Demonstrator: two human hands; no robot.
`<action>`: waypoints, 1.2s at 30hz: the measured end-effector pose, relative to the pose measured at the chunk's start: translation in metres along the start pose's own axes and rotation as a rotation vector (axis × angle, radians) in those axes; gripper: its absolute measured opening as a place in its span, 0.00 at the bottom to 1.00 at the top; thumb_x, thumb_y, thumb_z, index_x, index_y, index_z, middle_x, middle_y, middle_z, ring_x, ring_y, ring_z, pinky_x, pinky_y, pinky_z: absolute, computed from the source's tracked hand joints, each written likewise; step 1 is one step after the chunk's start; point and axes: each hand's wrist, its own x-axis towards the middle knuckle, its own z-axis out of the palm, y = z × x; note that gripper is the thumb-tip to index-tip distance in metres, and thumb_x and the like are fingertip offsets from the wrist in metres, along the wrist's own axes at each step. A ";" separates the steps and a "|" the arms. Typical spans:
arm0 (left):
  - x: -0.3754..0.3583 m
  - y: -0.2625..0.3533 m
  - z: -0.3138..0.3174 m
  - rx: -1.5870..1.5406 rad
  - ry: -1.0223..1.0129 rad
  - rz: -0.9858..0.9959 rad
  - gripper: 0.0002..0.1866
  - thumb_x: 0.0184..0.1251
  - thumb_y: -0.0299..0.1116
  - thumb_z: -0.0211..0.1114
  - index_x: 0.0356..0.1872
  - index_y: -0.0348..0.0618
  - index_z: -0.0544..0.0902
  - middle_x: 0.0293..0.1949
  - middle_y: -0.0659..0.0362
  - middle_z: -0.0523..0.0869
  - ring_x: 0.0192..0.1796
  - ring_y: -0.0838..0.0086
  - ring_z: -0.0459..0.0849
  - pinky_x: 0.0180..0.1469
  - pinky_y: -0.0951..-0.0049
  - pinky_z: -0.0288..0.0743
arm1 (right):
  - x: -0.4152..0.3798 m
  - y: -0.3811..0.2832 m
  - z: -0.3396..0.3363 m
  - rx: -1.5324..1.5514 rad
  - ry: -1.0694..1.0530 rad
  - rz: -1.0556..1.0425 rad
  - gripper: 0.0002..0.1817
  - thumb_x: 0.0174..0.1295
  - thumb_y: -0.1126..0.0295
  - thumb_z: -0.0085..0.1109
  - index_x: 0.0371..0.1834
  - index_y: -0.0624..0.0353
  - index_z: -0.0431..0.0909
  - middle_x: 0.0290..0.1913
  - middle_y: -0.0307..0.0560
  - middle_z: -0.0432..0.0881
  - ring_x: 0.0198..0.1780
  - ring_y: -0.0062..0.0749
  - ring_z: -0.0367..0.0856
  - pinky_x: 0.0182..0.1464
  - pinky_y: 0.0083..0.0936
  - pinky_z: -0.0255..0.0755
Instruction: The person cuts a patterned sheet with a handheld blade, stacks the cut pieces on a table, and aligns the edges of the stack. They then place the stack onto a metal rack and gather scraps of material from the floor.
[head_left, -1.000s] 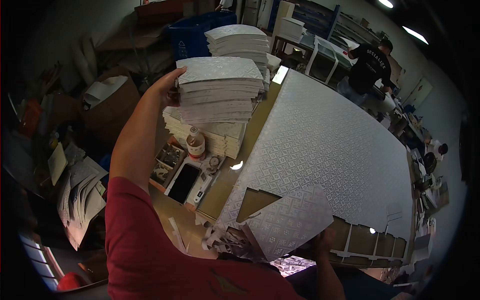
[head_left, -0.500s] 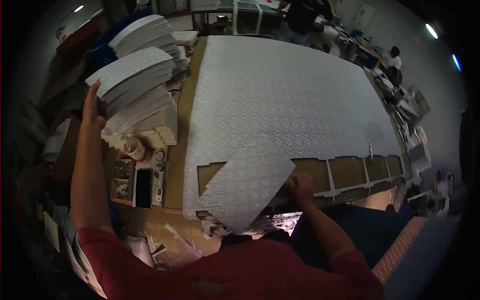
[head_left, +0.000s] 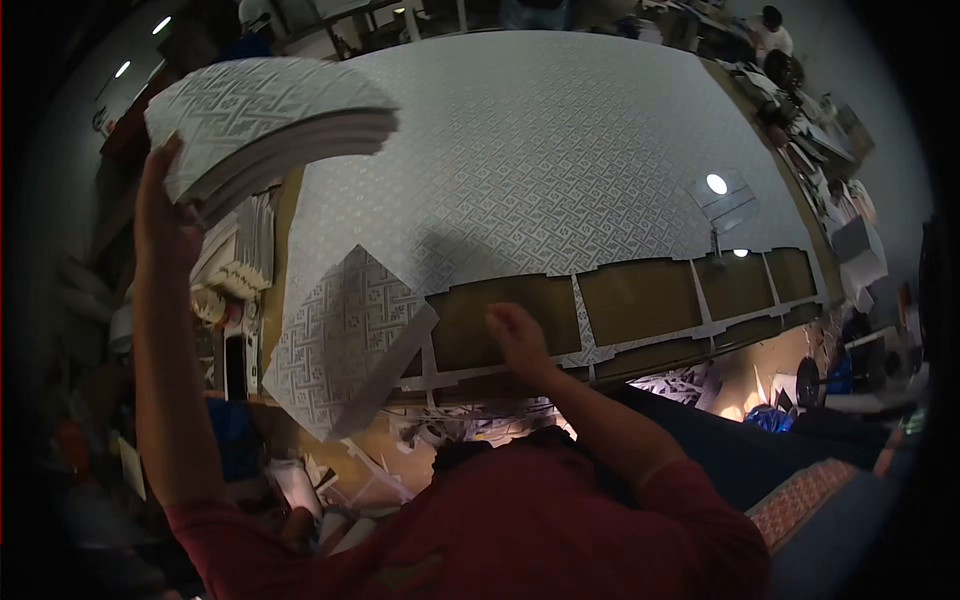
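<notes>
My left hand [head_left: 168,215] is raised at the left, closed on the near end of a thick, bowed stack of patterned paper sheets [head_left: 270,115]. The stack's far end hangs over the left edge of the big patterned sheet [head_left: 520,150]. Low in the middle, my right hand [head_left: 518,338] is curled with nothing visible in it, above the cut-out gaps along the big sheet's near side. To its left, a second stack of cut patterned pieces [head_left: 345,335] lies askew on the table's near edge, partly overhanging. My right hand is apart from it.
More stacked paper [head_left: 240,250] stands at the left, beside a dark phone [head_left: 235,365]. A clear plate with a handle [head_left: 722,205] lies on the big sheet at the right. Paper scraps [head_left: 365,480] lie below the table edge. A person [head_left: 772,40] is at the far right.
My left hand has lifted the stack and its far end has swung right. The other cut stack has shifted left in view, and my right hand has come away from it, moving left.
</notes>
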 end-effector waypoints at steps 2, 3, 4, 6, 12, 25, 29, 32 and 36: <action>-0.045 -0.022 0.049 -0.019 -0.089 -0.058 0.27 0.67 0.45 0.63 0.65 0.48 0.74 0.61 0.58 0.76 0.60 0.67 0.77 0.58 0.65 0.72 | 0.022 0.012 -0.052 0.432 -0.167 0.184 0.24 0.76 0.53 0.45 0.63 0.61 0.72 0.51 0.53 0.82 0.49 0.38 0.82 0.54 0.36 0.75; -0.067 -0.033 0.073 -0.027 -0.133 -0.087 0.27 0.67 0.44 0.62 0.66 0.47 0.73 0.62 0.56 0.75 0.60 0.65 0.77 0.59 0.62 0.73 | 0.031 -0.004 -0.086 0.647 -0.225 0.288 0.27 0.77 0.50 0.40 0.66 0.60 0.69 0.56 0.56 0.80 0.53 0.42 0.82 0.57 0.40 0.75; -0.094 -0.044 0.099 -0.059 -0.164 -0.161 0.29 0.66 0.46 0.63 0.66 0.45 0.72 0.62 0.55 0.75 0.60 0.62 0.78 0.59 0.60 0.74 | 0.043 -0.020 -0.118 0.790 -0.247 0.364 0.33 0.74 0.42 0.37 0.68 0.59 0.66 0.61 0.58 0.77 0.59 0.46 0.78 0.61 0.45 0.72; -0.145 -0.069 0.143 -0.121 -0.223 -0.337 0.33 0.64 0.47 0.64 0.67 0.43 0.70 0.63 0.54 0.75 0.61 0.60 0.77 0.62 0.57 0.74 | 0.061 -0.036 -0.179 1.040 -0.368 0.375 0.44 0.69 0.31 0.35 0.72 0.58 0.62 0.69 0.61 0.70 0.67 0.52 0.72 0.67 0.51 0.66; -0.230 -0.211 0.166 -0.260 -0.369 -0.675 0.36 0.59 0.37 0.68 0.67 0.34 0.66 0.60 0.48 0.76 0.61 0.61 0.76 0.64 0.61 0.70 | 0.043 -0.020 -0.271 1.023 -0.434 0.408 0.50 0.64 0.30 0.47 0.74 0.64 0.58 0.70 0.59 0.69 0.68 0.50 0.71 0.68 0.47 0.67; -0.246 -0.276 0.121 0.201 -0.626 -0.381 0.52 0.42 0.22 0.80 0.70 0.40 0.58 0.61 0.53 0.75 0.62 0.65 0.75 0.63 0.65 0.72 | 0.041 -0.038 -0.267 0.153 -0.378 0.140 0.57 0.36 0.76 0.83 0.74 0.59 0.57 0.65 0.48 0.73 0.65 0.35 0.72 0.65 0.36 0.69; -0.263 -0.303 0.122 0.238 -0.596 -0.078 0.51 0.41 0.26 0.84 0.67 0.40 0.60 0.59 0.53 0.76 0.60 0.67 0.77 0.62 0.66 0.74 | 0.033 -0.029 -0.275 0.127 -0.489 0.230 0.67 0.36 0.79 0.83 0.80 0.54 0.45 0.71 0.47 0.66 0.68 0.36 0.69 0.68 0.37 0.67; -0.260 -0.301 0.121 0.280 -0.636 -0.163 0.54 0.39 0.27 0.85 0.68 0.38 0.58 0.58 0.53 0.76 0.60 0.67 0.77 0.62 0.65 0.73 | 0.022 -0.023 -0.269 0.209 -0.410 0.290 0.69 0.37 0.80 0.83 0.81 0.54 0.41 0.71 0.48 0.67 0.68 0.35 0.69 0.67 0.38 0.69; -0.274 -0.301 0.110 0.417 -0.672 -0.130 0.48 0.41 0.31 0.85 0.65 0.37 0.64 0.56 0.52 0.79 0.58 0.64 0.79 0.62 0.65 0.74 | 0.016 -0.022 -0.264 0.150 -0.496 0.280 0.67 0.37 0.79 0.83 0.80 0.54 0.43 0.70 0.48 0.68 0.68 0.34 0.69 0.65 0.38 0.72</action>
